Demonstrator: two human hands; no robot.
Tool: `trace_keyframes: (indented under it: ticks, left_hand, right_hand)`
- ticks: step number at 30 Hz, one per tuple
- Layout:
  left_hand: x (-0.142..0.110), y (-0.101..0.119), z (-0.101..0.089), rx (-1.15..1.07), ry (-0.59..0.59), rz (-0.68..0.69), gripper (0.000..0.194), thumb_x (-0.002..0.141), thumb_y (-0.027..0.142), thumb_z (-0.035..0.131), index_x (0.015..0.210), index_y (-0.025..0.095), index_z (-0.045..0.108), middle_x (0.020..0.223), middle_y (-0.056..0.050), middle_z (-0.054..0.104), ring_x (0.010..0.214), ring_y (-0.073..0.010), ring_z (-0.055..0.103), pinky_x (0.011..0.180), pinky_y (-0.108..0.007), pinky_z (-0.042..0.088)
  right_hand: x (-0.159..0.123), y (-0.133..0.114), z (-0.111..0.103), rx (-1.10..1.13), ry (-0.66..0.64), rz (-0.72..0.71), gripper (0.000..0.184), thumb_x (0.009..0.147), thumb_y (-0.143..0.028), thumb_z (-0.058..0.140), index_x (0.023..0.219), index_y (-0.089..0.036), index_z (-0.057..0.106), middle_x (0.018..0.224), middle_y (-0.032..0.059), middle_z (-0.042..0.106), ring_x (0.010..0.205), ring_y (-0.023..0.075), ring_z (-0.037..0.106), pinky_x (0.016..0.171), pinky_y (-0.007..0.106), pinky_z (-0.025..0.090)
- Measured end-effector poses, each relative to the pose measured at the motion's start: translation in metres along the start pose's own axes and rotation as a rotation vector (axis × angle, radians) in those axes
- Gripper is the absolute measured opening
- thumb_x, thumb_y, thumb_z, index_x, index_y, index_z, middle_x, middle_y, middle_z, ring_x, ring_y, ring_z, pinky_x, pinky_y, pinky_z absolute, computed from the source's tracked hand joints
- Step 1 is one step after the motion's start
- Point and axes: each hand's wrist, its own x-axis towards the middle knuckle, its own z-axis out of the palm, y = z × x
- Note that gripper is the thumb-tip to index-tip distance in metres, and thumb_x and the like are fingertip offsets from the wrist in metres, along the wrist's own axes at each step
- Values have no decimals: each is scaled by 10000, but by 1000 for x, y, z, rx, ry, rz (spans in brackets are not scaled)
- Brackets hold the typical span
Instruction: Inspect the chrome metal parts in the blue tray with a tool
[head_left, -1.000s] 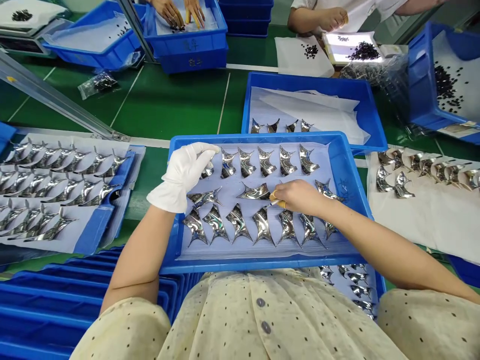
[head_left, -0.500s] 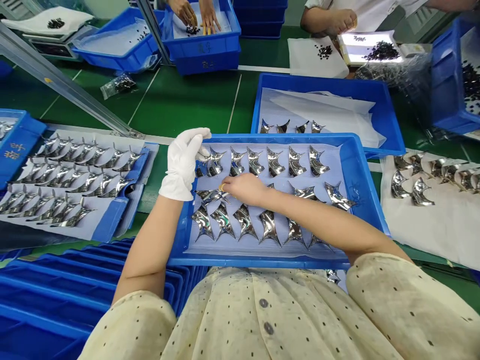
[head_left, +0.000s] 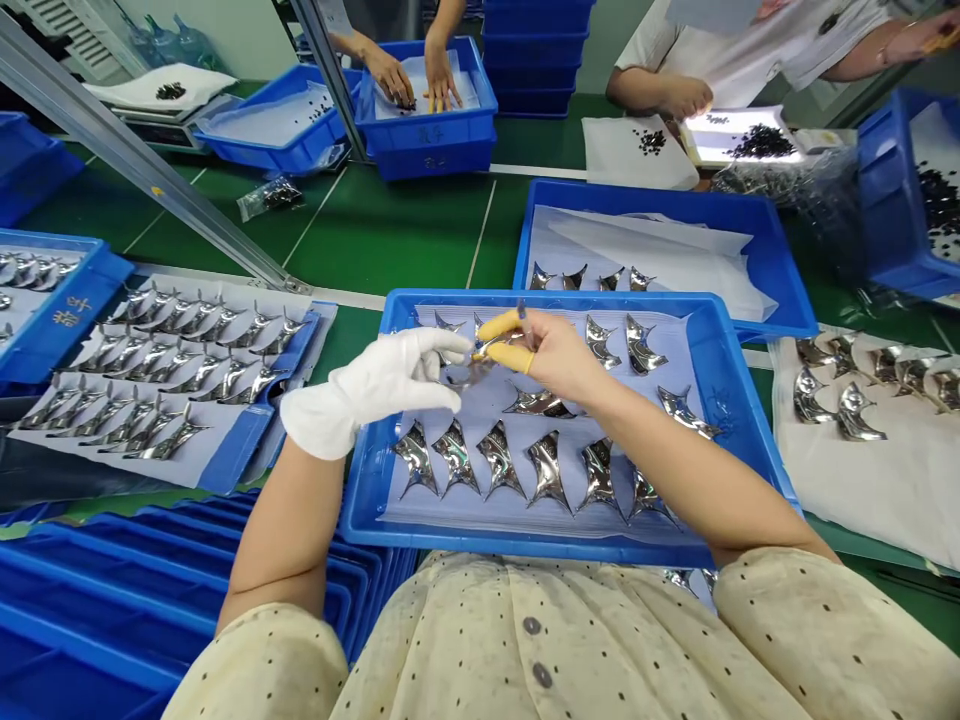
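One shiny piece [head_left: 472,375] is pinched by right hand [head_left: 561,352]; left hand [head_left: 386,380] half-curled, grip unclear. Likely stiff, slick; best held by edges.

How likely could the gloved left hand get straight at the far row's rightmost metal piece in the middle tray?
Probably not: the right hand is in between, and the left hand seems busy at another piece, though blur hides its grip. The rightmost metal piece itself lies uncovered.
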Motion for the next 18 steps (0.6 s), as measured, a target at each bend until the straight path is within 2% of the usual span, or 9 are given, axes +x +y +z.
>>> trace_keyframes:
  ticks: [2, 6, 11, 15, 18]
  left_hand:
    - [3, 6, 8, 31, 19, 63, 557, 622, 486, 957, 1069, 202, 784, 819, -28, 732, 632, -160, 584, 620, -306, 486]
    - [5, 13, 30, 122, 178, 188, 304, 766, 463, 873, 818, 188, 753, 744, -29, 714, 647, -166, 601, 633, -306, 475]
    - [8, 12, 56, 198, 347, 371, 172, 835, 352, 814, 835, 199, 736, 712, -6, 698, 610, -143, 582, 638, -299, 471]
    - [13, 5, 64, 226, 500, 440, 106, 847, 310, 769, 873, 213, 735, 714, -1, 675, 651, -160, 602, 655, -306, 490]
    - [14, 3, 64, 82, 498, 428, 89, 890, 287, 711, 913, 206, 739, 855, -36, 720, 780, -182, 658, 758, -326, 533]
  right_hand:
    - [-5, -16, -3, 97, 93, 6, 277, 800, -269, 784, 1048, -197, 684, 819, -34, 618, 620, 82, 465, 599, 247, 381]
    - [-12, -32, 1, 266, 214, -22, 379, 740, -313, 871, 1024, -219, 638, 772, -42, 618, 667, 97, 547, 625, 244, 449]
    - [-13, -26, 5, 411, 304, -6, 405, 688, -473, 917, 804, -209, 633, 724, -24, 634, 686, 115, 602, 616, 249, 501]
    - [-14, -25, 3, 430, 336, -3, 441, 640, -530, 937, 809, -213, 681, 759, -4, 680, 681, 131, 616, 597, 268, 523]
    - [-18, -27, 4, 384, 365, -96, 426, 632, -519, 954, 807, -223, 702, 740, -17, 664, 645, 120, 588, 594, 270, 514]
